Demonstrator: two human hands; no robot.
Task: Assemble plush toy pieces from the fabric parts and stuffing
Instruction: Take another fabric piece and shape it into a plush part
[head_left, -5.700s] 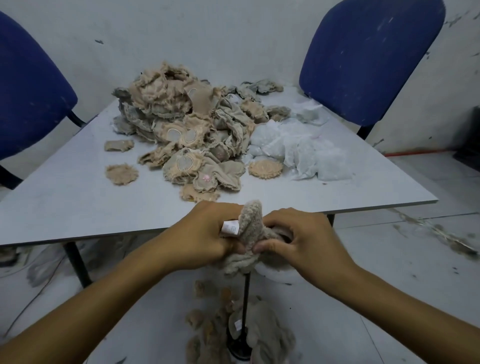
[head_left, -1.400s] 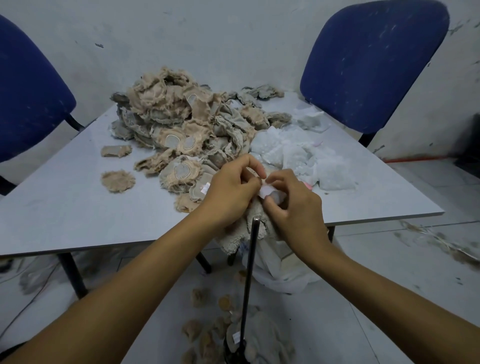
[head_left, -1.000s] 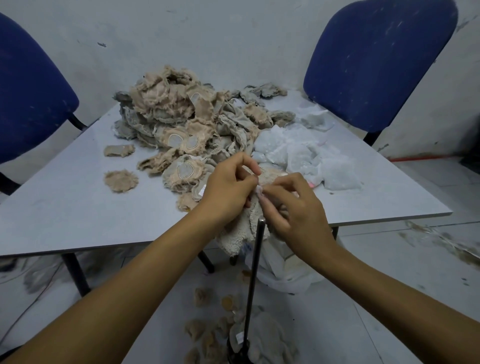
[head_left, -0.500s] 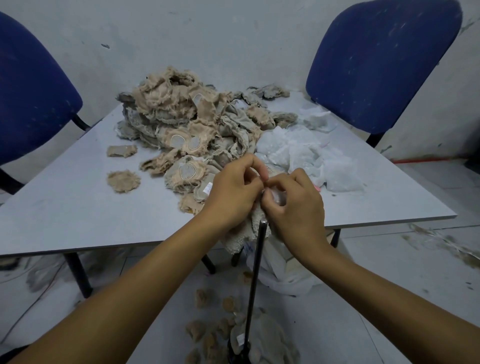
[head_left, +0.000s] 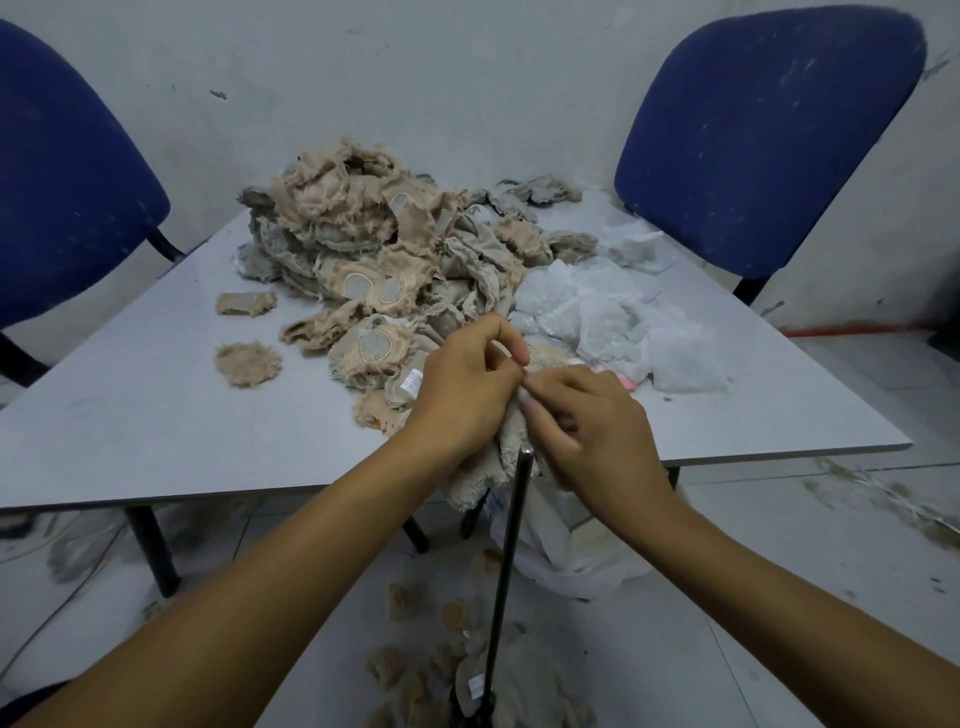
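Both hands (head_left: 530, 400) pinch the plush piece (head_left: 483, 467), its top hidden behind fingers.

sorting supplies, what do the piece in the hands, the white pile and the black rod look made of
Piece in both hands: looks like cream plush fabric, by its nubbly pile. White pile: probably thin translucent plastic bags or netting, crinkled; hard to tell. Black rod: likely metal, thin, straight, smooth.

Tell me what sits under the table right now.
Under the table: its dark legs, a white plastic bag and tan fabric scraps on the floor. Both forearms and the hanging plush piece hide the middle.
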